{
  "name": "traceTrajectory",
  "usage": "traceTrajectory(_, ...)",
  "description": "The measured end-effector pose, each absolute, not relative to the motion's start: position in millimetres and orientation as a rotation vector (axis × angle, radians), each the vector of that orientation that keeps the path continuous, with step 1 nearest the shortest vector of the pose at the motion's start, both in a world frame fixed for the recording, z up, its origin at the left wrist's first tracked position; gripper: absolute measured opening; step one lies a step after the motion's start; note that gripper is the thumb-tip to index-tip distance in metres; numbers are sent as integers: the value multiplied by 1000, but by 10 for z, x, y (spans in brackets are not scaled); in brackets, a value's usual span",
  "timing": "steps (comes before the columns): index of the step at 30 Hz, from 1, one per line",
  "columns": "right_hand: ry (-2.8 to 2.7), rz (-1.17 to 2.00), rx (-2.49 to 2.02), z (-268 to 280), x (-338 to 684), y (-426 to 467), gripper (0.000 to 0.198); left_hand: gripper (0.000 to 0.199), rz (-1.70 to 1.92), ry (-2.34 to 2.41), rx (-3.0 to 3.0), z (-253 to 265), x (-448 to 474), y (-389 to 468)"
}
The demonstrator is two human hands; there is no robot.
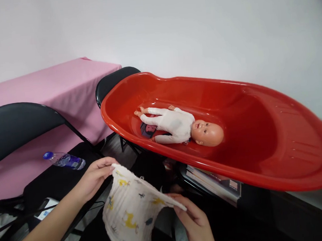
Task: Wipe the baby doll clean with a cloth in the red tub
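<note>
A white cloth (135,215) printed with yellow and dark animals hangs spread between my two hands. My left hand (95,177) pinches its upper left corner, and my right hand (192,220) pinches the corner at the right. The cloth sags between them, above my dark-clothed lap. Beyond it, a red baby bathtub (248,128) stands with a baby doll (175,125) lying on its back inside. The doll has a white cloth body, and its bare head points to the right. Neither hand touches the tub or the doll.
A water bottle (65,160) lies on a black chair seat at the left, near a black chair back (19,128). Behind is a table under a pink cloth (63,80). Magazines (213,183) are stacked below the tub. A white wall (184,29) rises behind.
</note>
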State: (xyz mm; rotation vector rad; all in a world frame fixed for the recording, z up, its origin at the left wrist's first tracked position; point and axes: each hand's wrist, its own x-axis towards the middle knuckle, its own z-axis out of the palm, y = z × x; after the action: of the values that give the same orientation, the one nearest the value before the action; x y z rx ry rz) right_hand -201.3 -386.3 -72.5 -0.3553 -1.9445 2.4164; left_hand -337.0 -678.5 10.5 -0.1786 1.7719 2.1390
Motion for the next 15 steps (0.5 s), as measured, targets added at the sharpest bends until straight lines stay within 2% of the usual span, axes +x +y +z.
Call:
traceTrajectory(3, -2046, 2310, 279, -612, -1962, -3795, 20, 12, 2103, 1716, 26, 102, -3226, -6979)
traceTrajectory(7, -1986, 2163, 905, -704, -1912, -3890, 31, 8, 2014, 1701, 169, 22, -2969, -7216)
traceTrajectory(11, -2032, 2071, 978, -978, -1769, -4091, 31, 10, 1911, 1733, 242, -107, -2775, -7416)
traceTrajectory(15, -2202, 1824, 1020, -1116, -1672, -4193, 33, 13, 1778, 1830, 393, -210, -2737, -7548)
